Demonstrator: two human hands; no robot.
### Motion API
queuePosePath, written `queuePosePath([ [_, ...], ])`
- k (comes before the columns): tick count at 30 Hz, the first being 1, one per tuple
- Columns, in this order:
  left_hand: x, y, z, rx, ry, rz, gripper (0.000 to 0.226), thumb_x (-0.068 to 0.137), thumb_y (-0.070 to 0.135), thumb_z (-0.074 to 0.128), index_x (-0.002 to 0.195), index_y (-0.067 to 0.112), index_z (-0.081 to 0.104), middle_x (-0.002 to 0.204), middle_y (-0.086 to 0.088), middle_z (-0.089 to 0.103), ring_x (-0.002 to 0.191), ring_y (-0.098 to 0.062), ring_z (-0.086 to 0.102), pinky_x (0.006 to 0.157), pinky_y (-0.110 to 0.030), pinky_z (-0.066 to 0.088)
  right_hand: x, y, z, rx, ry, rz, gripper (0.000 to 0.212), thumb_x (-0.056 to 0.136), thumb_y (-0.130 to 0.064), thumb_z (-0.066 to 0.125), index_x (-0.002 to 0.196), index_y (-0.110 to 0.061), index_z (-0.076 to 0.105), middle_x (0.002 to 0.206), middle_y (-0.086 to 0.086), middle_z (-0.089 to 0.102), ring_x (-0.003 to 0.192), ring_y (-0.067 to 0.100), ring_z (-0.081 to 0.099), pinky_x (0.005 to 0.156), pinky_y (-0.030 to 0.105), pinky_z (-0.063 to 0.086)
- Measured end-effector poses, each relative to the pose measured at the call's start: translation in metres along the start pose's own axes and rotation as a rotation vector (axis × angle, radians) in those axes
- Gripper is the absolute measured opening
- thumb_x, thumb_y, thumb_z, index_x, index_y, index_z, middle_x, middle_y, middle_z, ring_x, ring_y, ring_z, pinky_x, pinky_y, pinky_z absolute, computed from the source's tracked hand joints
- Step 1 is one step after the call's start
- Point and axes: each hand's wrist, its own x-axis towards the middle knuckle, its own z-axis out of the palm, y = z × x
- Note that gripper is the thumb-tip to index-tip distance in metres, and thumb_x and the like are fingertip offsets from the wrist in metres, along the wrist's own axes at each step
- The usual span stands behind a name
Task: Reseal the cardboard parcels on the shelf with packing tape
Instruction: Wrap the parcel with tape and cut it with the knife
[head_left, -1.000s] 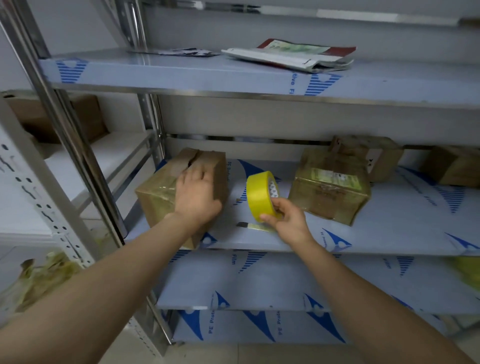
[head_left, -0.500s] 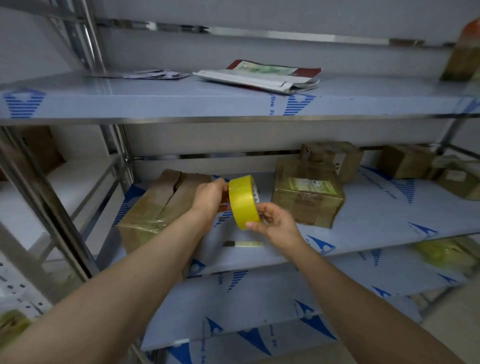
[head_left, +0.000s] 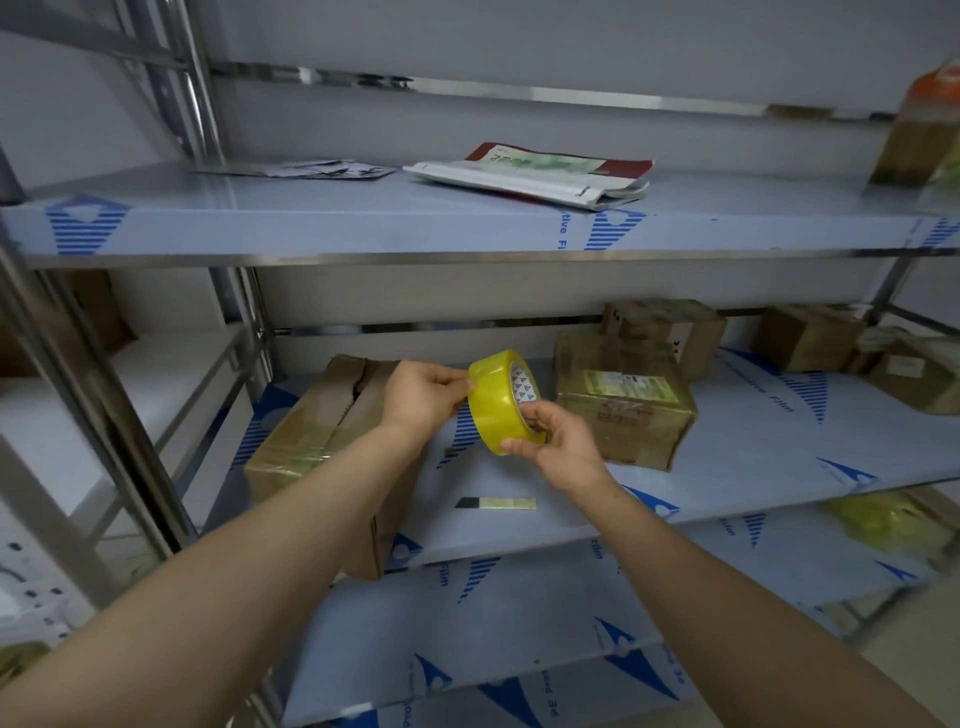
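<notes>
Above the blue-filmed steel shelf (head_left: 753, 467), the round yellow roll of packing tape (head_left: 501, 402) is held on its edge in the air. The right hand (head_left: 558, 447) grips its lower rim with curled fingers. The left hand (head_left: 423, 395) pinches the upper rim, probably searching for the loose end. The roll looks light and stiff, its film thin and sticky, so the rim is the best hold. The brown cardboard parcel with a split top seam (head_left: 332, 431) lies just to the left.

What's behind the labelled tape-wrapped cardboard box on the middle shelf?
A smaller brown cardboard box at the back. The labelled tape-wrapped cardboard box covers its lower left part; whether they touch is hidden.
</notes>
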Motion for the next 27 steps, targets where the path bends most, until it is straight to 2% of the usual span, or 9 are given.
queuePosePath([
  [4, 0.002, 0.002, -0.003, 0.124, 0.072, 0.081, 0.021, 0.082, 0.014, 0.074, 0.097, 0.001, 0.074, 0.093, -0.010, 0.072, 0.080, -0.012, 0.061, 0.083, -0.026, 0.051, 0.002, -0.003, -0.001, -0.017, -0.016, 0.018, 0.036, 0.076, 0.005, 0.074, 0.106, -0.010, 0.060, 0.104, 0.002, 0.061, 0.100, 0.014, 0.056, 0.085, 0.019, 0.043],
  [6, -0.001, 0.004, -0.004, 0.226, 0.109, 0.151, 0.016, 0.082, 0.013, 0.072, 0.093, 0.002, 0.075, 0.092, -0.007, 0.072, 0.083, -0.014, 0.063, 0.079, -0.021, 0.047, 0.003, -0.005, -0.001, -0.034, -0.030, 0.025, 0.041, 0.076, 0.005, 0.073, 0.114, -0.003, 0.060, 0.106, 0.002, 0.060, 0.099, 0.013, 0.056, 0.080, 0.012, 0.044],
  [9, -0.003, 0.003, -0.005, 0.288, 0.142, 0.249, 0.008, 0.081, 0.005, 0.068, 0.085, 0.002, 0.074, 0.095, -0.008, 0.071, 0.087, -0.021, 0.065, 0.079, -0.023, 0.047, 0.004, -0.012, -0.001, -0.009, -0.054, 0.008, 0.040, 0.076, 0.008, 0.072, 0.113, 0.004, 0.060, 0.102, 0.007, 0.062, 0.089, 0.012, 0.058, 0.070, 0.005, 0.046],
  [12, -0.003, 0.001, -0.008, 0.147, 0.125, 0.164, 0.006, 0.080, 0.001, 0.066, 0.078, 0.006, 0.069, 0.087, -0.003, 0.066, 0.081, -0.015, 0.059, 0.075, -0.021, 0.045, 0.006, -0.022, -0.001, 0.034, -0.090, 0.035, 0.032, 0.078, 0.008, 0.070, 0.107, -0.001, 0.062, 0.098, 0.008, 0.065, 0.087, 0.016, 0.060, 0.069, 0.013, 0.049],
  [16, 0.004, -0.006, -0.016, -0.025, 0.041, 0.051, 0.021, 0.085, 0.009, 0.067, 0.068, 0.016, 0.059, 0.075, -0.002, 0.062, 0.073, -0.013, 0.057, 0.072, -0.024, 0.045, 0.008, -0.032, -0.001, 0.072, -0.143, 0.044, 0.018, 0.082, 0.002, 0.067, 0.092, -0.013, 0.062, 0.086, 0.001, 0.066, 0.076, 0.010, 0.062, 0.063, 0.015, 0.048],
  [19, 0.008, -0.009, -0.022, 0.073, 0.036, -0.006, 0.026, 0.091, 0.019, 0.064, 0.067, 0.013, 0.057, 0.066, 0.000, 0.056, 0.065, -0.013, 0.050, 0.067, -0.025, 0.038, 0.011, -0.036, 0.008, 0.049, -0.151, 0.042, 0.007, 0.088, -0.013, 0.066, 0.090, -0.018, 0.062, 0.087, 0.003, 0.067, 0.077, 0.016, 0.064, 0.071, 0.029, 0.051],
  [22, 0.008, -0.007, -0.028, 0.252, 0.076, -0.027, 0.023, 0.095, 0.022, 0.057, 0.083, 0.005, 0.064, 0.088, -0.014, 0.066, 0.087, -0.025, 0.060, 0.078, -0.032, 0.045, 0.012, -0.046, 0.024, 0.029, -0.184, 0.072, 0.015, 0.090, -0.024, 0.066, 0.095, -0.012, 0.059, 0.082, 0.011, 0.068, 0.068, 0.027, 0.067, 0.073, 0.044, 0.055],
  [24, 0.008, -0.005, -0.032, 0.303, 0.071, -0.050, 0.025, 0.096, 0.022, 0.054, 0.093, 0.001, 0.068, 0.102, -0.017, 0.068, 0.100, -0.029, 0.061, 0.086, -0.033, 0.046, 0.012, -0.054, 0.029, 0.054, -0.201, 0.098, 0.019, 0.089, -0.025, 0.067, 0.094, -0.008, 0.058, 0.075, 0.012, 0.068, 0.057, 0.023, 0.066, 0.065, 0.039, 0.056],
  [27, 0.012, -0.007, -0.040, 0.381, 0.089, -0.046, 0.027, 0.096, 0.025, 0.054, 0.098, 0.001, 0.068, 0.106, -0.017, 0.068, 0.103, -0.032, 0.061, 0.088, -0.036, 0.049, 0.012, -0.065, 0.026, 0.087, -0.267, 0.119, 0.015, 0.085, -0.014, 0.070, 0.090, -0.007, 0.058, 0.066, 0.007, 0.068, 0.049, 0.015, 0.064, 0.052, 0.025, 0.053],
])
